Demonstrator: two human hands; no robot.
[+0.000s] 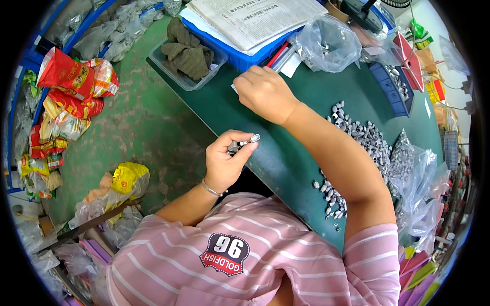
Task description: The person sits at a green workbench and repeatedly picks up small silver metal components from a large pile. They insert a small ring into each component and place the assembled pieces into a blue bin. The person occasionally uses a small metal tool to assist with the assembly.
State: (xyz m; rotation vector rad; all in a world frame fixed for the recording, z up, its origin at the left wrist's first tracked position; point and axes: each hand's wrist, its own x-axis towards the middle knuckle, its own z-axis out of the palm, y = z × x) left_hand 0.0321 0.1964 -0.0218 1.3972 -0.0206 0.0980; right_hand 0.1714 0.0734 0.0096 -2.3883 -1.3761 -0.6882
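My left hand (222, 162) is closed near the table's edge, with thumb and forefinger pinching a small silvery metal part (255, 137) that has an oval opening. More small grey pieces (233, 148) show against its palm. Farther out over the green table (291, 158), my right hand (266, 96) is closed with its knuckles up. A small pale edge shows beside its fingers, but what they grip is hidden. To the right, partly behind my right forearm, lies a heap of small grey metal parts (365, 135).
A clear plastic tub (186, 81) holding dark cloth stands at the table's far left corner. Beside it are a blue tray (242, 62) under newspapers (250, 18) and a clear bag (329, 43). A blue bin (388, 92) and bagged parts (401, 155) sit at the right.
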